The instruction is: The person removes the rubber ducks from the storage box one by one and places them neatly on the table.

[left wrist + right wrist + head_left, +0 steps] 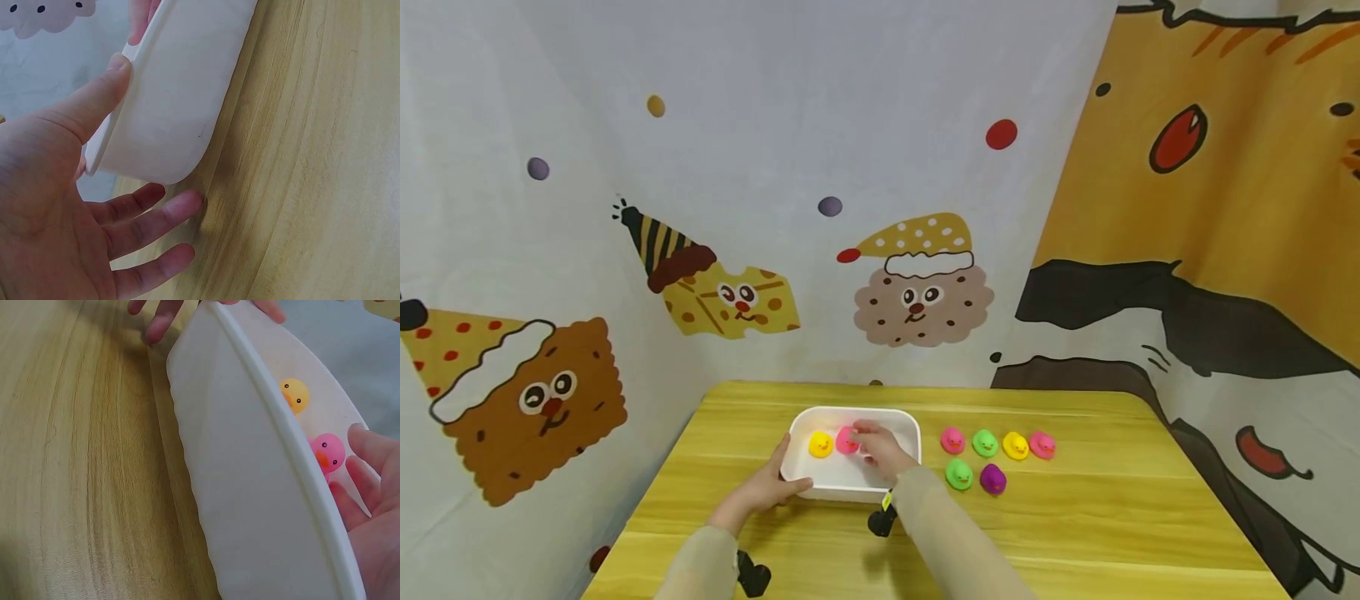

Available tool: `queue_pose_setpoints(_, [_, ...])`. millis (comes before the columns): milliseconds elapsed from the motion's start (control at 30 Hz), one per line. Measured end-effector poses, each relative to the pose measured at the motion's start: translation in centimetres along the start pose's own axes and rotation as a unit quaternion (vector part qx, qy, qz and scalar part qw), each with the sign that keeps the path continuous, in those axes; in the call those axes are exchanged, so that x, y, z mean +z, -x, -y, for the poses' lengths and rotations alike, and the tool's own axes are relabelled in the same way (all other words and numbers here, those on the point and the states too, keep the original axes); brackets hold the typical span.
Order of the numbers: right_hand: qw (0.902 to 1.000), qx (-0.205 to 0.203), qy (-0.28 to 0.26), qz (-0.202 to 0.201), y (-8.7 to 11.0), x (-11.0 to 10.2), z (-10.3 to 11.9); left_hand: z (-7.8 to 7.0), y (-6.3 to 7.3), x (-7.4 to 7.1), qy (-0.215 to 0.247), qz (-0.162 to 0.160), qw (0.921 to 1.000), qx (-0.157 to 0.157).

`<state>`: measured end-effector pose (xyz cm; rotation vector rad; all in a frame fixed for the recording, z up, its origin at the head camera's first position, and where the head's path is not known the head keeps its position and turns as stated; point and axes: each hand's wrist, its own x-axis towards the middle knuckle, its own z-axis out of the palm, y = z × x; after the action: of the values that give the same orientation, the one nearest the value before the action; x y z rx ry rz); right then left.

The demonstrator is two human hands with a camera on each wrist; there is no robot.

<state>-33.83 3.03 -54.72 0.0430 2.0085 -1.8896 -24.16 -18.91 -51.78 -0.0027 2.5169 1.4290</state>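
Observation:
A white plastic bin (880,482) stands on the table with a yellow rubber duck (820,445) and a pink rubber duck (847,440) in it. My left hand (765,485) holds the bin's near left corner, its thumb on the front rim; in the left wrist view the other fingers spread beside the corner. Over the bin, my right hand (883,450) reaches in just right of the pink duck. The right wrist view shows its fingers (362,478) loosely bent, with a small gap between them and the pink duck (328,453).
Right of the bin sit several more rubber ducks: pink (952,440), green (985,443), yellow (1016,446), another pink (1042,445), another green (958,474) and purple (993,479). A cartoon-printed cloth (760,125) hangs behind the wooden table (1090,517).

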Motion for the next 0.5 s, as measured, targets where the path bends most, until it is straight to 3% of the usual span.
queue_pose_setpoints(167, [0.9995, 0.001, 0.031, 0.008, -0.1, 0.4, 0.1, -0.1, 0.1, 0.1, 0.001, 0.0, 1.0, -0.007])
queue_pose_setpoints(500, [0.9988, -0.001, 0.046, -0.019, -0.3, 1.2, 0.2, 0.1, 0.0, 0.1, 0.014, -0.001, 0.9998, -0.015])
